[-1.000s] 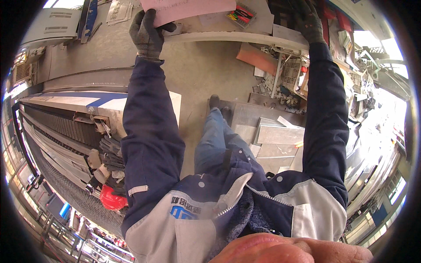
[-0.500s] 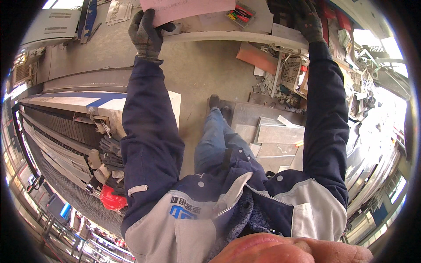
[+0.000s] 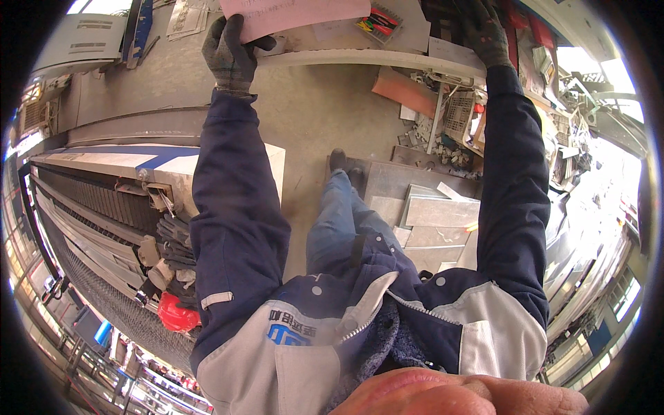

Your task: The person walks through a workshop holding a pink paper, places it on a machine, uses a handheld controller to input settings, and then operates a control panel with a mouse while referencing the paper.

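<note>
My left hand (image 3: pixel 232 57), in a grey knit glove, pinches the near left corner of a pink sheet of paper (image 3: pixel 297 15) between thumb and fingers. The sheet has writing on it and runs out of the upper edge. Beneath it is a worktop (image 3: pixel 408 34), where a small pack of coloured pens or sticks (image 3: pixel 379 24) lies just right of the sheet. My right hand (image 3: pixel 486 38), also gloved, reaches over a dark recess at the worktop's right end. Its fingers look stretched out, with the tips near the upper edge and nothing visible in them.
A slatted machine bed (image 3: pixel 90 214) stands at my left, with dark gloves (image 3: pixel 174 242) and a red helmet (image 3: pixel 178 312) on its side. Metal sheets (image 3: pixel 439 211) lie on a low platform by my feet. Scrap pieces and a plastic crate (image 3: pixel 458 111) are under the worktop's right side.
The pink sheet has tilted slightly, so more of its writing shows. Both hands keep nearly the same place.
</note>
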Tool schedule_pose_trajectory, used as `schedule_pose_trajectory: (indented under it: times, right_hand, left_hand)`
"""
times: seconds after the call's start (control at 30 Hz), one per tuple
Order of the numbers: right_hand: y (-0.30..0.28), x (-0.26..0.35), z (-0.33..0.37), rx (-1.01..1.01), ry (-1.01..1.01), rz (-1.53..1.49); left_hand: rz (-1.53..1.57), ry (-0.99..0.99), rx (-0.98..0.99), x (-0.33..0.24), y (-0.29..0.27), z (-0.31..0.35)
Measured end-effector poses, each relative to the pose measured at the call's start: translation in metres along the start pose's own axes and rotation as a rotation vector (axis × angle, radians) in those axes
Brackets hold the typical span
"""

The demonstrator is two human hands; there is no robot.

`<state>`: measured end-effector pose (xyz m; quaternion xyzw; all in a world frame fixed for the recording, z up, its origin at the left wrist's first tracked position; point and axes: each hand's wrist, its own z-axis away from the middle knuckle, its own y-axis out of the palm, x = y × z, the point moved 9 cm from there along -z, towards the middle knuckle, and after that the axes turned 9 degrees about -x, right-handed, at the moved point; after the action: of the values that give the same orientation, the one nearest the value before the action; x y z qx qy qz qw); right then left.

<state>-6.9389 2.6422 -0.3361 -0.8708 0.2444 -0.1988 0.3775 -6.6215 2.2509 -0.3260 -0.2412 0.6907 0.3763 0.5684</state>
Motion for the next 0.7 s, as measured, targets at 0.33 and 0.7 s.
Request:
schedule_pose_trajectory:
  times: [0.33,0.7]
  right_hand:
    - [0.0,0.0,0.0,-0.051,-0.067,0.009]
    - [0.027,-0.016,0.007,0.102,-0.032,0.127]
  left_hand:
    - [0.074,0.0,-0.008,0.001,-0.001,-0.002]
    - [0.073,-0.017,-0.038,0.006,-0.004,-0.001]
